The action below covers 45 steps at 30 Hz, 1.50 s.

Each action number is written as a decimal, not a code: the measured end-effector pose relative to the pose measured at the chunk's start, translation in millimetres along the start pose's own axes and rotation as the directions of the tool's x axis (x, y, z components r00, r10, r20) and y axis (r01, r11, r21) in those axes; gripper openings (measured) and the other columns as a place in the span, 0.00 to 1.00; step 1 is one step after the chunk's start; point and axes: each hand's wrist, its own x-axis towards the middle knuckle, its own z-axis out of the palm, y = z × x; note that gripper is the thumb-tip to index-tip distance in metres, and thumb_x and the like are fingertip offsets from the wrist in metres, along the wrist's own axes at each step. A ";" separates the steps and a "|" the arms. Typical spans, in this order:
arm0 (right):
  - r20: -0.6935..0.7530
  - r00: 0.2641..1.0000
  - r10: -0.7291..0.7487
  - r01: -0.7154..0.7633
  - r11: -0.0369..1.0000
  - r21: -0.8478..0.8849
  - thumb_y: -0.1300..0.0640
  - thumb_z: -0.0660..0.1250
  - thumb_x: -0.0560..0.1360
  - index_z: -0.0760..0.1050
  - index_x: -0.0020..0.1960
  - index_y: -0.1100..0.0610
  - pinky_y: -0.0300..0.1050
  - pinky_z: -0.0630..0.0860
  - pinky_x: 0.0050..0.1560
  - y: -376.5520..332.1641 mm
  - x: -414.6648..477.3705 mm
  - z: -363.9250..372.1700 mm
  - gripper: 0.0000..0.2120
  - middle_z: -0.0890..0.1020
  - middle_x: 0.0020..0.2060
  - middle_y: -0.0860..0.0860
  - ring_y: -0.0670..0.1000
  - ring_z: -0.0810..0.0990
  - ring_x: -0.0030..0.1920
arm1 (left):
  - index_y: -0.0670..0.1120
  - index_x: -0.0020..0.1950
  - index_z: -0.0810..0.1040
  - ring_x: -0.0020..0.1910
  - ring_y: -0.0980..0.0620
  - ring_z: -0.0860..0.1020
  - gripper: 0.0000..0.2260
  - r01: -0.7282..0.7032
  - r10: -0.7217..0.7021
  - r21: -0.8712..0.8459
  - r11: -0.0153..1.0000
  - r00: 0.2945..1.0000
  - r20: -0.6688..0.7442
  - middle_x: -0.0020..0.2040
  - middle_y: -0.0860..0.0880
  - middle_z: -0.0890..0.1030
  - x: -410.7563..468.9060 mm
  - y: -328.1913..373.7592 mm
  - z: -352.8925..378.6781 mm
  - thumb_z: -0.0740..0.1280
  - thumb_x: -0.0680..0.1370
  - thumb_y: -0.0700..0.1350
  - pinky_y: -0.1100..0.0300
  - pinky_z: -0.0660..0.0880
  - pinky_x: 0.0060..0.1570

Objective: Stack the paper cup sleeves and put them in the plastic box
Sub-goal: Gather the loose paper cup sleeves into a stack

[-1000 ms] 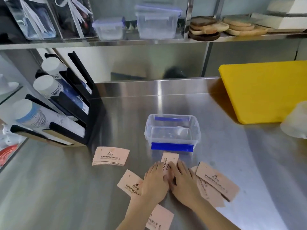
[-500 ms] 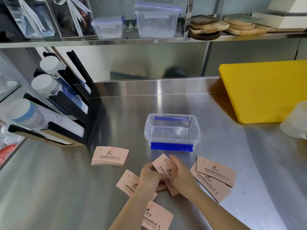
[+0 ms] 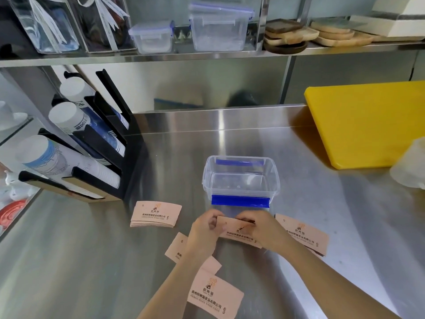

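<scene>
A clear plastic box with blue clips stands open and empty mid-counter. Just in front of it, my left hand and my right hand grip the two ends of a small bunch of pink paper cup sleeves, held level above the steel. A neat stack of sleeves lies to the left. Loose sleeves lie near my left wrist, under my left forearm and to the right.
A black rack of paper cups stands at the left. A yellow cutting board lies at the back right, with a pale plastic bag at the right edge. A shelf above carries lidded boxes and wooden trays.
Both hands have lifted sleeves off the counter and turned the bunch from upright to level, holding it by its ends closer to the box.
</scene>
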 end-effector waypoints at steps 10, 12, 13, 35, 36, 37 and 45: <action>-0.485 0.862 0.149 -0.040 0.973 0.229 0.61 0.66 0.73 0.79 0.51 0.56 0.41 0.72 0.51 37.7 -20.1 -22.3 0.07 0.80 0.45 0.49 0.50 0.76 0.49 | 0.58 0.33 0.75 0.40 0.52 0.79 0.16 -0.056 0.057 0.032 0.998 0.998 -0.032 0.35 0.57 0.81 1.0 -5.0 14.8 0.69 0.73 0.38 0.61 0.75 0.43; -0.502 0.842 0.195 -0.151 0.980 0.128 0.60 0.68 0.71 0.78 0.53 0.56 0.48 0.67 0.60 55.9 -21.4 -30.1 0.11 0.80 0.53 0.52 0.53 0.75 0.57 | 0.60 0.33 0.75 0.41 0.49 0.79 0.17 -0.045 0.045 0.011 0.999 0.998 -0.053 0.36 0.57 0.81 1.7 -7.9 16.0 0.69 0.73 0.37 0.55 0.76 0.48; -0.460 0.858 0.230 -0.227 0.972 0.063 0.56 0.70 0.70 0.77 0.56 0.55 0.48 0.62 0.62 64.1 -22.5 -33.2 0.15 0.78 0.58 0.51 0.53 0.71 0.61 | 0.60 0.33 0.75 0.42 0.48 0.79 0.18 -0.036 0.036 0.005 0.999 0.998 -0.060 0.36 0.57 0.81 1.9 -9.6 16.1 0.68 0.73 0.37 0.53 0.76 0.49; -0.411 0.874 0.259 -0.271 0.962 0.028 0.65 0.65 0.73 0.77 0.51 0.57 0.39 0.69 0.48 95.1 -29.8 -43.2 0.09 0.71 0.46 0.50 0.54 0.77 0.50 | 0.59 0.36 0.78 0.44 0.46 0.81 0.18 0.030 -0.041 -0.141 0.990 0.996 -0.075 0.39 0.54 0.82 6.8 -29.3 9.1 0.65 0.76 0.36 0.46 0.79 0.53; -0.440 0.872 0.215 -0.207 0.976 0.067 0.68 0.63 0.73 0.78 0.48 0.59 0.34 0.68 0.43 90.7 -30.9 -47.1 0.08 0.73 0.45 0.50 0.52 0.77 0.46 | 0.60 0.36 0.78 0.45 0.45 0.81 0.18 0.031 -0.043 -0.142 0.989 0.996 -0.080 0.39 0.54 0.82 7.3 -29.8 8.6 0.65 0.76 0.36 0.45 0.79 0.53; -0.460 0.871 0.171 -0.147 0.985 0.088 0.69 0.63 0.73 0.79 0.46 0.59 0.31 0.67 0.39 83.9 -32.8 -51.8 0.09 0.74 0.43 0.50 0.48 0.76 0.42 | 0.60 0.36 0.78 0.46 0.43 0.81 0.19 0.028 -0.040 -0.139 0.990 0.996 -0.084 0.39 0.55 0.82 7.7 -29.9 8.5 0.64 0.76 0.36 0.45 0.79 0.53; -0.218 0.976 -0.023 0.027 1.000 0.015 0.65 0.68 0.70 0.80 0.39 0.58 0.36 0.71 0.41 35.5 -25.0 -39.0 0.04 0.79 0.36 0.49 0.47 0.76 0.38 | 0.69 0.34 0.78 0.47 0.44 0.80 0.26 -0.035 0.033 -0.030 0.999 0.998 -0.058 0.41 0.57 0.82 10.5 -32.4 6.6 0.62 0.77 0.37 0.43 0.79 0.52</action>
